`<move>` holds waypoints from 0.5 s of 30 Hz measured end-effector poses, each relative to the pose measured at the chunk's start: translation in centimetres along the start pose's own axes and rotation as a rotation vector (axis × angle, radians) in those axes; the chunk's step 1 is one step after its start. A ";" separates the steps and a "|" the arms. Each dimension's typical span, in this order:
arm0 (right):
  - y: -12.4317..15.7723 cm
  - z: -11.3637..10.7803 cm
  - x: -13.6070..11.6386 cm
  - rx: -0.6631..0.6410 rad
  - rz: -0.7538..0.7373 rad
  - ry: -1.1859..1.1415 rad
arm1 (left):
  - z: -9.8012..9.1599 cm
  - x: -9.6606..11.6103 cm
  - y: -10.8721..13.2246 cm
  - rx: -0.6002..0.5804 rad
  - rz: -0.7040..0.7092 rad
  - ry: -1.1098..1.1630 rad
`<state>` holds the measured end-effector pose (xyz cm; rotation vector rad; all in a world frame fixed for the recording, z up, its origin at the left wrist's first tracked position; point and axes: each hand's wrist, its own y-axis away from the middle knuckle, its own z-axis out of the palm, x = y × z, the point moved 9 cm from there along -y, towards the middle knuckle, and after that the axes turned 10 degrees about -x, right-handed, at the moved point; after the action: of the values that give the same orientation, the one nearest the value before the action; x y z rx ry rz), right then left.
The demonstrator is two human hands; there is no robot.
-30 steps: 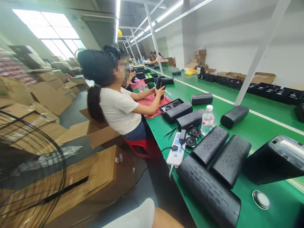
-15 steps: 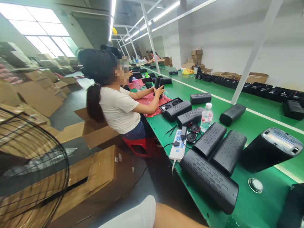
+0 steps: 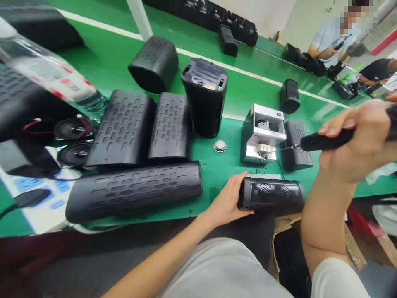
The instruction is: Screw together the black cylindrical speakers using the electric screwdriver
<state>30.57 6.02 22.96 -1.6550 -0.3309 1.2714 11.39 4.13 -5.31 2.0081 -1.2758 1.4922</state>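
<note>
My left hand is closed around the left end of a black speaker with a mesh grille, lying at the table's front edge. At the right, my right hand grips a black electric screwdriver. The thin bit of the screwdriver points left and reaches the front of a silver screw feeder. Whether the bit carries a screw is too small to see. Behind the feeder's right side lies a dimpled black speaker case.
Several dimpled black cases lie to the left on the green table. A black case stands upright near a small round metal piece. Loose speaker drivers, a water bottle and a power strip are far left.
My view has swung right and down from the co-worker to the table before me. Both my hands, the held speaker, the screwdriver and the screw feeder now show.
</note>
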 end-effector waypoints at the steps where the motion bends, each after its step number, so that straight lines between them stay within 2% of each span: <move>1: -0.1 0.5 0.2 -0.002 -0.046 0.003 | 0.0 0.1 0.1 -0.002 -0.004 -0.007; 3: -0.2 1.8 1.3 -0.039 -0.060 0.014 | 0.1 0.4 0.2 0.001 -0.007 -0.021; 5: 0.1 2.6 2.8 -0.064 -0.013 0.030 | 0.3 0.5 0.2 0.001 -0.010 -0.030; 10: 1.4 2.7 5.0 -0.100 0.063 0.041 | 0.3 0.0 0.1 -0.003 -0.030 -0.034; 15: 1.9 2.6 5.4 -0.060 0.078 0.054 | 0.2 0.2 0.2 -0.004 -0.037 -0.025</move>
<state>30.01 10.25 18.32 -1.7654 -0.2765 1.2825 11.35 3.76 -5.24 2.0426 -1.2437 1.4510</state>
